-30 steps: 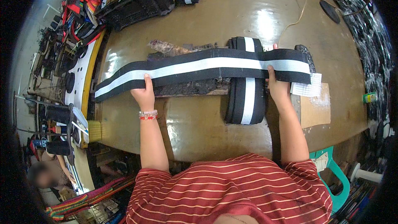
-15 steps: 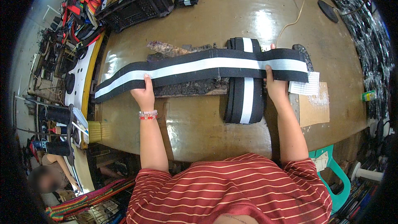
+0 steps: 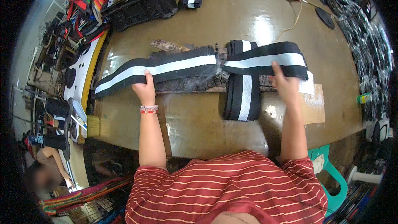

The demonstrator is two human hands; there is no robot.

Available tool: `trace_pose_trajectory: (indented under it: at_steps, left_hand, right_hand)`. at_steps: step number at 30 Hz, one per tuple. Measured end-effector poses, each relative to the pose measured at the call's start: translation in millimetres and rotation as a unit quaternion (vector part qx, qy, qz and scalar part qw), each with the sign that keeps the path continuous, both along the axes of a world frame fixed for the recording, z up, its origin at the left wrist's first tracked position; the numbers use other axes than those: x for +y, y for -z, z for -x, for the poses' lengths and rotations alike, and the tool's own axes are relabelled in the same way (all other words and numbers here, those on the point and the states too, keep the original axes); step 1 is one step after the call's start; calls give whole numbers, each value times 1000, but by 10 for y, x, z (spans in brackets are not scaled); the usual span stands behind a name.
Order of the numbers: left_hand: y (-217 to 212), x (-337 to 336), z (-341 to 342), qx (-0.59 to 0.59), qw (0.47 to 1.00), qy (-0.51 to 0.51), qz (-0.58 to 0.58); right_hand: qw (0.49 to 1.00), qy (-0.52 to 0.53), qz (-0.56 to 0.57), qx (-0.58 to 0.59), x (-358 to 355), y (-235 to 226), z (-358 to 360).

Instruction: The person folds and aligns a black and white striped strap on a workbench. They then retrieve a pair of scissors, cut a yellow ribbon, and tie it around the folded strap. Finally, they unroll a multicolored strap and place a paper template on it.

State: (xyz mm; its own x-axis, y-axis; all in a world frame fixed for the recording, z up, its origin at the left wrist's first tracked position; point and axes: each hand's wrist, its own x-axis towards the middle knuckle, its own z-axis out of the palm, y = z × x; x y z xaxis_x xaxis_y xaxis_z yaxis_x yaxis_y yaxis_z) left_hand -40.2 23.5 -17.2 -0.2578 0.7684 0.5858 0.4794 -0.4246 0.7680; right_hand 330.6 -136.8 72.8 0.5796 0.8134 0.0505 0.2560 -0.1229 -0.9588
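While left hand (image 3: 145,90) grips striped band (image 3: 166,67); right hand (image 3: 284,86) presses flat

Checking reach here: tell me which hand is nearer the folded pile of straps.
Right. The right hand rests on the strap piece just right of the pile. The left hand is well off to the pile's left, on the long strap.

You get bright overhead light glaring off the glossy table (image 3: 257,20) toward 12 o'clock; your right hand (image 3: 284,85) blurs, and fisheye edges bend and darken.
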Motion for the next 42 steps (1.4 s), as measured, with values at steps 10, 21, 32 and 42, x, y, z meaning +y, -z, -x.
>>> trace_pose_trajectory:
  at_steps: [10,21,32,42]
  left_hand:
    - [-36,-3,-52,18,1000,-4,-22]
    - [-208,-115,-133,-278,960,41,4]
    - [-503,-325,-222,-599,757,255,62]
    - [-346,-161,-151,-70,994,80,6]
  right_hand:
    - [886,-216,241,-334,298,-582,276]
    - [869,-328,49,367,759,267,2275]
    - [998,-1,-57,10,275,-687,924]
    - [986,-7,-131,-101,225,-70,156]
